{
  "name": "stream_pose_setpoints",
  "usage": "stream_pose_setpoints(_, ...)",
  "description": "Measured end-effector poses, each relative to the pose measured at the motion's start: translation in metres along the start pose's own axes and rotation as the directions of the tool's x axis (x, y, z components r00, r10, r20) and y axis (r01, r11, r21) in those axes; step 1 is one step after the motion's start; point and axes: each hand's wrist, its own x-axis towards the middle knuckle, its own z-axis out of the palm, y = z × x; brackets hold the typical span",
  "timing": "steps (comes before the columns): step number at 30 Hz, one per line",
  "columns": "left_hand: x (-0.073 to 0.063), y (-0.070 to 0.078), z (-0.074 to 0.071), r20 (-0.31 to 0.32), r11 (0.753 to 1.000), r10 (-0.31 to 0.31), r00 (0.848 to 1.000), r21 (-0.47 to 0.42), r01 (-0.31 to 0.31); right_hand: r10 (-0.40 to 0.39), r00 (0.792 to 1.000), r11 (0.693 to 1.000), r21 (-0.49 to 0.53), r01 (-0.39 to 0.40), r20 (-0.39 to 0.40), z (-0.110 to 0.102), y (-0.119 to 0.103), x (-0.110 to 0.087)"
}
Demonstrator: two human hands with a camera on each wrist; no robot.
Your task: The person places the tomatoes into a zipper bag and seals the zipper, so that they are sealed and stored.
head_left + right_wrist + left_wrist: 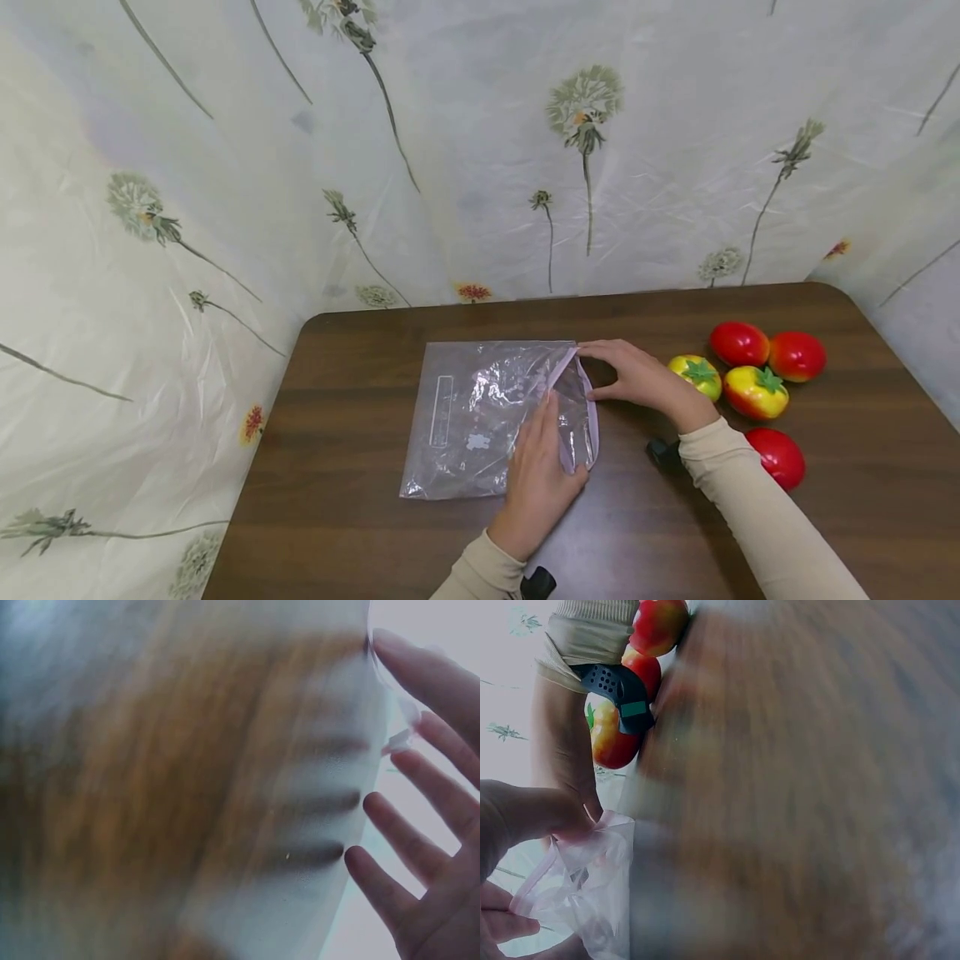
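- bag [465, 417] lies flat on the table [322, 500], its gaping end between your hands.
- your left hand [538, 479] rests on it, fingers straight over the plastic, thumb spread at the near edge.
- your right hand [637, 375] touches the far edge, fingers nearly straight, thumb apart from forefinger.

Bright glare on clear bag [487, 412]

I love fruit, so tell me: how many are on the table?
5: two red fruit at the back, two yellowish fruit in front, one red fruit partly behind the right sleeve, which may hide more.
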Motion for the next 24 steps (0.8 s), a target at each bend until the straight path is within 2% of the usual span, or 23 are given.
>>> stream_pose_setpoints(3, 0.0004, 0.0011, -0.0011, 0.018, 1.0, -0.015, 1.0, -0.002, 0.015, 0.01, 1.0, 1.0, 0.003, -0.01, 0.004, -0.0003, -0.0004, -0.0008)
stream_pose_setpoints(10, 0.0001, 0.0019, -0.003, 0.0, 1.0, -0.002, 1.0, -0.008, 0.002, 0.019, 1.0, 1.0, 0.011, -0.019, 0.009, 0.0003, -0.001, -0.0012)
stream_pose_setpoints(24, 0.0012, 0.0006, -0.0011, 0.015, 1.0, -0.006, 1.0, 0.01, 0.006, 0.026, 1.0, 1.0, -0.008, -0.026, 0.003, -0.0013, -0.0043, -0.0072)
